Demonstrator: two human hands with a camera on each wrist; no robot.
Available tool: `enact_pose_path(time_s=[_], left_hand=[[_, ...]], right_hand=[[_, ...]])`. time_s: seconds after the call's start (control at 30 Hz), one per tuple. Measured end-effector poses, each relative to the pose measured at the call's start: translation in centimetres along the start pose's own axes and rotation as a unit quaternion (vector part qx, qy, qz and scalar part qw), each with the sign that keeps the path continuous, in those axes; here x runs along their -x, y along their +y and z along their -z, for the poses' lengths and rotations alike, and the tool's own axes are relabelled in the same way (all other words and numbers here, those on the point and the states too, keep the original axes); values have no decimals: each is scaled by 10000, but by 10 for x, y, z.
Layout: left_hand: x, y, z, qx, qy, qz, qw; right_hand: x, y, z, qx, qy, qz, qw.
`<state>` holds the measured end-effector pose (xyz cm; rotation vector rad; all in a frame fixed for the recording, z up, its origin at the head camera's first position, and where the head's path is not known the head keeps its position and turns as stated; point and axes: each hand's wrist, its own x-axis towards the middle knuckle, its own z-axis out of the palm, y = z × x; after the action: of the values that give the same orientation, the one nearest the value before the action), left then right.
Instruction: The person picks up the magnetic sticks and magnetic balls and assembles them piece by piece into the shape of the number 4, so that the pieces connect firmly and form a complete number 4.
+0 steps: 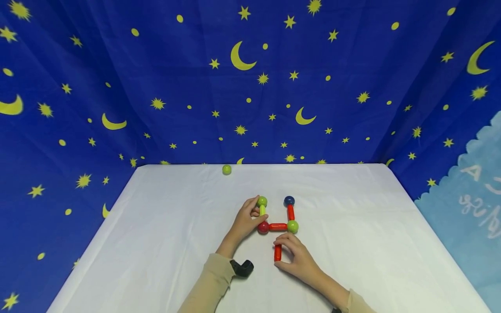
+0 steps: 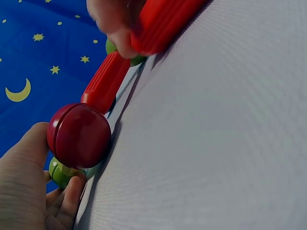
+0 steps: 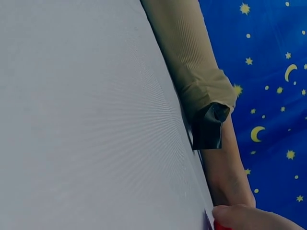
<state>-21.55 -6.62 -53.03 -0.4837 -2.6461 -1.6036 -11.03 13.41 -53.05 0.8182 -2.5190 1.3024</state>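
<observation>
A U-shaped assembly of building-toy rods and balls lies on the white table. Its left side is a yellow-green rod (image 1: 262, 210) between a green ball (image 1: 262, 201) and a dark red ball (image 2: 80, 136). A red rod (image 1: 278, 227) links that red ball to a second green ball (image 1: 292, 226), from which another red rod (image 1: 291, 212) runs back to a blue ball (image 1: 289, 200). My left hand (image 1: 244, 221) grips the left side, thumb by the red ball and fingers around the yellow-green rod. Just in front of the assembly, my right hand (image 1: 299, 257) pinches a separate red rod (image 1: 278, 253) lengthwise between thumb and fingers.
A loose green ball (image 1: 227, 169) sits near the table's back edge. The white cloth-covered table (image 1: 176, 208) meets a blue curtain (image 1: 219, 87) with yellow stars and moons. A black wrist mount (image 1: 242, 268) sticks out from the left sleeve.
</observation>
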Motion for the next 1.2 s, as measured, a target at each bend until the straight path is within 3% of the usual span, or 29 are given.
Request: enact_pose_path(time_s=[0.23,0.47,0.83,1.03,1.1,1.2], left_hand=[[0,0,0,14,9,-48,10000],[-1,1,0,61,-47,115,9999],[-1,4,-1,84,-55,290,9995],[-1,4,-1,68,-46,307,9995],[0,4,-1,65,-37,296,9995],[0,4,-1,71,-33,282,9996]], right_hand=[[5,3,8,-457,252,418,9978],[7,10,15,-450,250,651,9966],[8,15,25,-356,276,610,9971],[6,12,31,-437,296,834,9951],[4,2,37,-510,254,851,9947],[4,6,41,-617,47,740,9953]])
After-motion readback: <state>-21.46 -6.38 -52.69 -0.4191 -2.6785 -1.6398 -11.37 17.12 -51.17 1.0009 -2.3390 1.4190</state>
